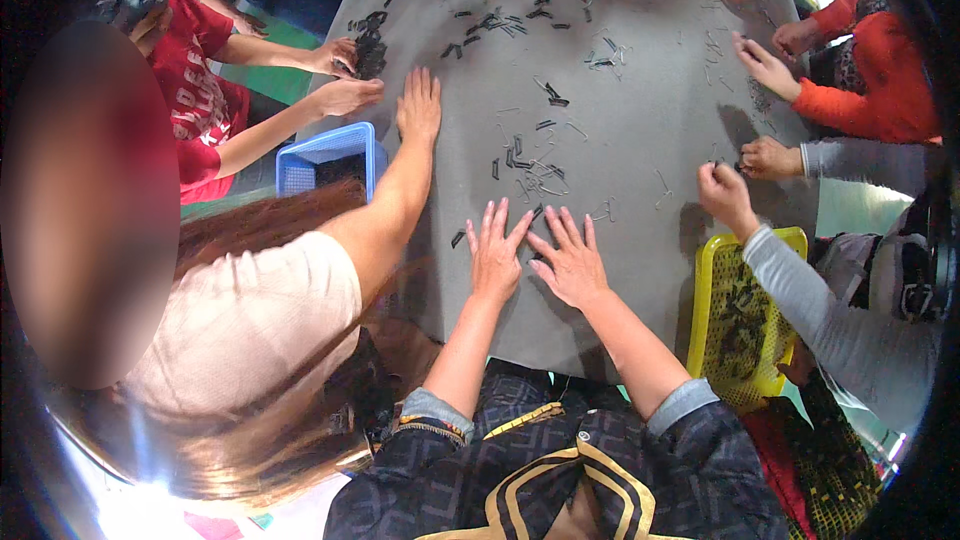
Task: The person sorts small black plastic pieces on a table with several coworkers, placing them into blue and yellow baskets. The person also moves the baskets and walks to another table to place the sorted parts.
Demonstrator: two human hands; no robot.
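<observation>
Both my hands lie flat on a grey table (460, 290) near its front edge, thumbs toward each other. My left hand (495, 258) has its fingers stretched out and holds nothing. Beside it, my right hand (573, 265) is also spread, with nothing gripped. A small black strip (537, 212) lies between my fingertips. Another black piece (458, 238) rests just left of my left hand. Ahead of my fingers is a loose scatter of short black pieces (515, 150) and thin bent wires (545, 178); their exact kind is too small to tell.
Many more black pieces (505, 22) cover the table's far part. Co-workers sit on both sides, their hands on the tabletop; one person's arm (395, 180) reaches in close at my left. A blue basket (372, 155) stands left, a yellow basket (705, 305) with dark pieces right.
</observation>
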